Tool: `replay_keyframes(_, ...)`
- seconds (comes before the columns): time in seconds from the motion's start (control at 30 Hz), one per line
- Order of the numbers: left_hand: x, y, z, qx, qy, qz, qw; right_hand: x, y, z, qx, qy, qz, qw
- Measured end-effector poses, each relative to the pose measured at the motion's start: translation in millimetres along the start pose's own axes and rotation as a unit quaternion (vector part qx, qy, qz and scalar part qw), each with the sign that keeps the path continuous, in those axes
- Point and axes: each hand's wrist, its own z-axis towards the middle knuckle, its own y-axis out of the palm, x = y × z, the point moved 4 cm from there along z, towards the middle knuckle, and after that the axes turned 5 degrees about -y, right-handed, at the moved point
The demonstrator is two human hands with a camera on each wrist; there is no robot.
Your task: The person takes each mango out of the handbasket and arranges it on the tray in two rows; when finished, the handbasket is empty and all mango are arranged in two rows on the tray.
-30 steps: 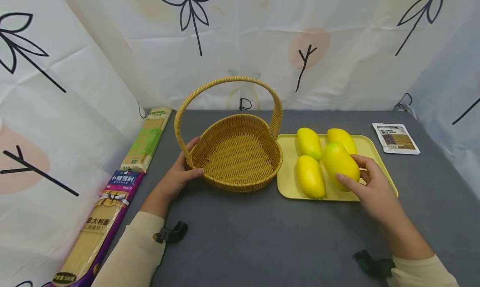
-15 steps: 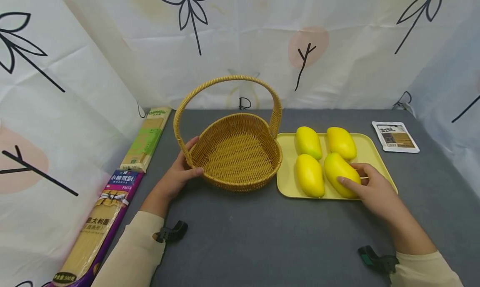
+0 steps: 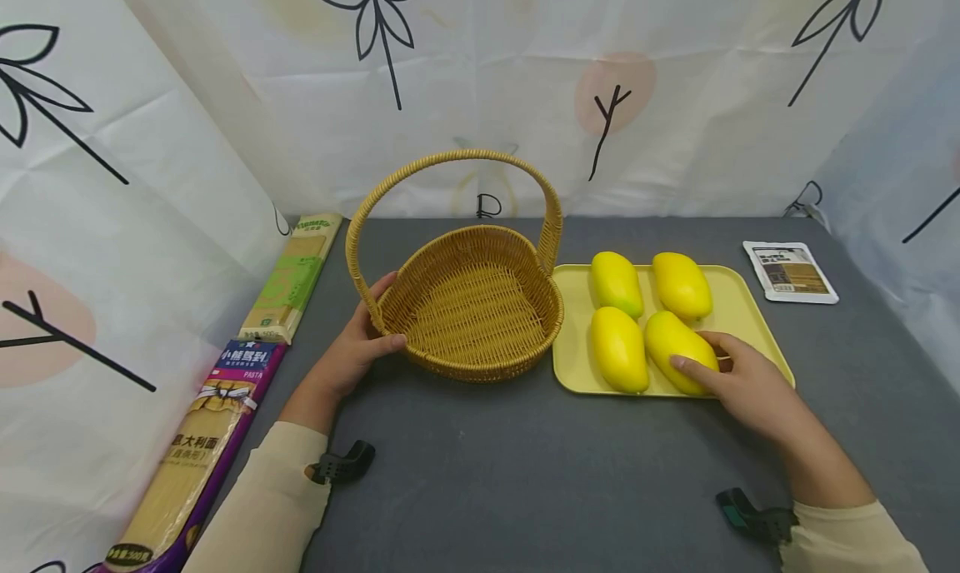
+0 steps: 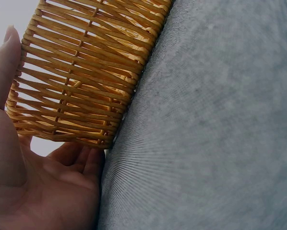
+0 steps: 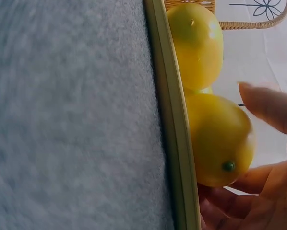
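Observation:
A round wicker basket (image 3: 480, 315) with a tall arched handle stands on the grey table, nothing inside it. My left hand (image 3: 367, 344) grips its left side, thumb in front at the rim; the left wrist view shows fingers around the woven wall (image 4: 81, 72). Several yellow mangoes lie on a pale yellow tray (image 3: 750, 331) to the right. My right hand (image 3: 750, 381) is around the front right mango (image 3: 678, 348), which sits on the tray. In the right wrist view the fingers curl at that mango's side (image 5: 220, 139), while the thumb (image 5: 268, 105) appears slightly off its surface.
Other mangoes (image 3: 618, 348) sit close beside the held one. A small white packet (image 3: 791, 271) lies behind the tray at right. Two pasta packs, one green (image 3: 292, 277) and one purple (image 3: 202, 448), line the left edge. Patterned cloth (image 3: 480, 82) walls the back.
The mango in my right hand has come down from a raised, upright pose onto the tray's front right, with the hand lowering along. My left hand and the basket keep their place.

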Motion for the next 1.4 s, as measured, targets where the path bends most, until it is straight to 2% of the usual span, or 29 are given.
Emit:
replay_keyframes(0.53,0.2,0.0,-0.5,0.002,0.000,-0.001,1.0000,-3.0,-0.9,-1.4,-0.026,-0.044,0.004,0.9987)
replay_keyframes(1.4,0.4,0.3,-1.0,0.001,-0.003,0.001,1.0000,1.8,-1.2,-0.1,-0.025,-0.023,0.002,0.9994)
